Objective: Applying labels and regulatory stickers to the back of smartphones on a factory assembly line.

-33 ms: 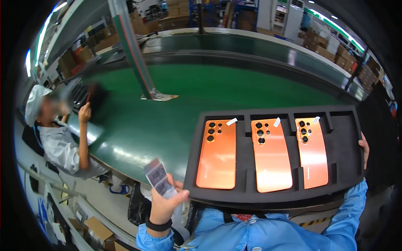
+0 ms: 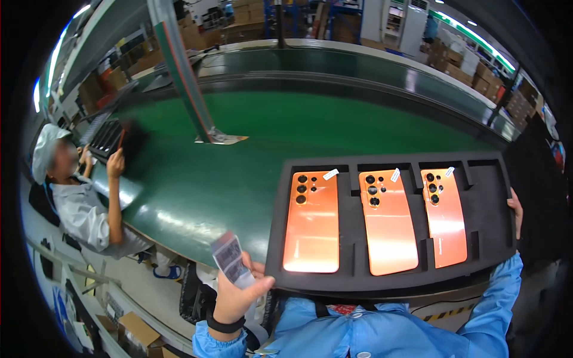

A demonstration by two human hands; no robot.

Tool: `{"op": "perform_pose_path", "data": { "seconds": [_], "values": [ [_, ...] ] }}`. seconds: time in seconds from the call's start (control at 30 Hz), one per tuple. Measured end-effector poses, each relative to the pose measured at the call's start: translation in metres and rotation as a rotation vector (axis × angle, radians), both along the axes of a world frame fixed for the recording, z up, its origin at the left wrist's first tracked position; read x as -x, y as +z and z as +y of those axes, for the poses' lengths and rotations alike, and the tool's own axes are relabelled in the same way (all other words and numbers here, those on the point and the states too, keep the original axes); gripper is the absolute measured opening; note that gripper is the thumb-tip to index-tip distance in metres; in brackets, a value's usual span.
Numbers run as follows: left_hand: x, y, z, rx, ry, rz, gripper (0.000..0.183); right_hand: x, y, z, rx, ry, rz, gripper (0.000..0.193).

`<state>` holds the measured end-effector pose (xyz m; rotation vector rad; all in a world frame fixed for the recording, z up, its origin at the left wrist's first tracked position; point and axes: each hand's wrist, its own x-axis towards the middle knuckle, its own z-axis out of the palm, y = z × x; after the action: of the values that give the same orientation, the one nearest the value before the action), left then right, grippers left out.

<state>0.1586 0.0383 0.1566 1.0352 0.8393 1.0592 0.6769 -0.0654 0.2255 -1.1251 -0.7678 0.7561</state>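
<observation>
A black foam tray (image 2: 493, 206) lies tilted in front of me, its near edge close to my body. In its slots rest three orange phones, backs up: the left phone (image 2: 311, 235), the middle phone (image 2: 391, 235) and the right phone (image 2: 446, 230). Each bears a small white tab near its cameras. The slot at the right end holds no phone. My left hand (image 2: 236, 298) is closed on a small printed label sheet (image 2: 233, 262), its thumb at the tray's near left corner. My right hand (image 2: 517, 212) grips the tray's right edge; its fingers are partly hidden.
A green work surface (image 2: 191, 185) stretches ahead, with a metal post (image 2: 182, 77) standing on it. At the far left a person in white (image 2: 89, 209) holds a black tray (image 2: 107, 138). Cardboard boxes (image 2: 140, 328) sit low at the left.
My left hand and the label sheet have moved slightly right and down, the thumb closer to the tray corner. The person at left has tilted the black tray, showing more of its slots.
</observation>
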Motion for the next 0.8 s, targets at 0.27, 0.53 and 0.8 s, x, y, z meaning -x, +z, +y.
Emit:
{"op": "perform_pose_path", "data": {
  "seconds": [0.27, 0.53, 0.8],
  "values": [
    [-0.033, -0.003, -0.010, 0.128, -0.112, 0.086, 0.041, -0.044, -0.021, -0.017, 0.410, 0.025, -0.417, 0.065],
    [-0.037, 0.009, -0.002, 0.106, -0.243, 0.110, 0.033, -0.045, -0.037, -0.040, 0.433, -0.045, -0.385, 0.068],
    [-0.019, 0.025, -0.007, 0.049, -0.261, 0.249, 0.026, -0.065, -0.027, -0.051, 0.710, -0.122, -0.963, 0.066]
  ]
}}
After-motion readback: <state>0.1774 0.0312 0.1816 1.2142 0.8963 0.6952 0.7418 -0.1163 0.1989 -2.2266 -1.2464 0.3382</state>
